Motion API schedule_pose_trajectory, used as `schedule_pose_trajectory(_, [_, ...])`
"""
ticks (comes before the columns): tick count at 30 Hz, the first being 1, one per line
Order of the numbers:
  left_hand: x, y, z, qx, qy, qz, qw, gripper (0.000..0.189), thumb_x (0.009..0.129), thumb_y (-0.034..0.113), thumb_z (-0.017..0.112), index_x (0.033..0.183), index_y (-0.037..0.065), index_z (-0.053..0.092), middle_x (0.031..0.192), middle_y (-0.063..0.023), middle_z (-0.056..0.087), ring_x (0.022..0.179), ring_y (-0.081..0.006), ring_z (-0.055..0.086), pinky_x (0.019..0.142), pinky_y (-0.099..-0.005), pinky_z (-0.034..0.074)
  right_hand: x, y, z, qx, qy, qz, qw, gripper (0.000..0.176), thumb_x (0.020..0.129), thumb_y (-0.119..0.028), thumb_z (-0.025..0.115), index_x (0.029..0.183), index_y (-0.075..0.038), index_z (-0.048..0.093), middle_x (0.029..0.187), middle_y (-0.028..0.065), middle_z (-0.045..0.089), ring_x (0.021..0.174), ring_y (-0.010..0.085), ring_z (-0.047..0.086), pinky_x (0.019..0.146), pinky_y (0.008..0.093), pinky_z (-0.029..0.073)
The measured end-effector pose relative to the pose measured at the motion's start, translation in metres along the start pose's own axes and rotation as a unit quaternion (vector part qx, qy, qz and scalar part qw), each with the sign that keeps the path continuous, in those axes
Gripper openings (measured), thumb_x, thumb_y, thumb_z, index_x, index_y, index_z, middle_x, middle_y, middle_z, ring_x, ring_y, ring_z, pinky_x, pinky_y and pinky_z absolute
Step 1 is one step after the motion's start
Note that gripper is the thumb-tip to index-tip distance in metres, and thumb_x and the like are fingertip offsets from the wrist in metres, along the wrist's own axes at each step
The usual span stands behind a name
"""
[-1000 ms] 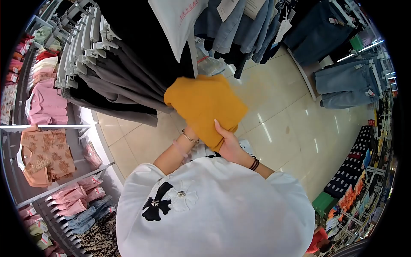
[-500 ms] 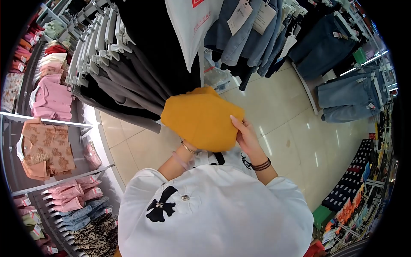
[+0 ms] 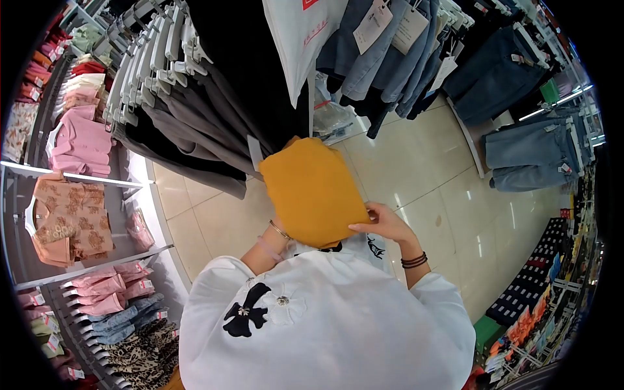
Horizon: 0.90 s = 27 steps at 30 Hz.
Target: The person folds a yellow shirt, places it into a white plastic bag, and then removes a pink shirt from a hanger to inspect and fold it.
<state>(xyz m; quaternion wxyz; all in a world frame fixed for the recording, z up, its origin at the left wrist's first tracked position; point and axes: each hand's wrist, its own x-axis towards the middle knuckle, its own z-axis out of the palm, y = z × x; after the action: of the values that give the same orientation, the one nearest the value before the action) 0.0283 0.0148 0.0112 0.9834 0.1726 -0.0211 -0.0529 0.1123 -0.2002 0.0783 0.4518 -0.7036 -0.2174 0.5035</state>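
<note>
Mustard cloth (image 3: 315, 195) in right grip (image 3: 387, 224) (tags (image 3: 372, 27) illegible)

The cloth (image 3: 315, 192) was before the wearer's torso (image 3: 325, 318), above the floor (image 3: 429, 162), with the right hand (image 3: 388, 224) at its right edge and the left forearm (image 3: 259, 255) running under it. Ahead, trousers (image 3: 201, 123) hung on the left and denim garments (image 3: 383, 71) on the right, a bag (image 3: 302, 49) between them. At far left, one top (image 3: 81, 140) hung beyond another top (image 3: 81, 214). At far right, shorts (image 3: 530, 156) hung beyond packets (image 3: 523, 279).
</note>
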Motion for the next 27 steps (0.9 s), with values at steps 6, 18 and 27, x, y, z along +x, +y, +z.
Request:
schedule_pose_trajectory(6, [0.007,-0.006,0.012,-0.006,-0.027,-0.046,0.999,0.049,0.094,0.037,0.032,0.131,0.006,0.033,0.132,-0.0120,0.040,0.118,-0.0253,0.042,0.098,-0.0381,0.036,0.020,-0.030,0.006,0.065,0.117,-0.155,0.979,0.066,0.071,-0.015,0.072,0.127,-0.001,0.039,0.121,0.0111,0.050,0.113,0.0207,0.047,0.095,0.0334,0.037])
schedule_pose_trajectory(18, [0.014,0.085,0.060,0.698,0.015,-0.050,0.714,0.028,0.085,0.015,0.056,0.108,-0.001,0.054,0.101,-0.0116,0.060,0.089,-0.0194,0.059,0.075,-0.0280,0.047,0.024,0.019,0.030,0.502,-0.012,-0.004,0.865,0.052,0.074,-0.003,0.063,0.122,-0.003,0.045,0.116,0.0089,0.054,0.107,0.0229,0.051,0.091,0.0343,0.042])
schedule_pose_trajectory(27, [0.083,0.245,0.315,0.764,0.051,0.536,0.357,0.014,0.079,0.012,0.062,0.088,0.001,0.064,0.080,-0.0098,0.065,0.073,-0.0158,0.062,0.069,-0.0249,0.047,0.040,0.023,0.033,0.693,-0.136,-0.224,0.671,0.043,0.077,-0.005,0.051,0.119,0.000,0.046,0.115,0.0119,0.054,0.106,0.0282,0.053,0.089,0.0393,0.044])
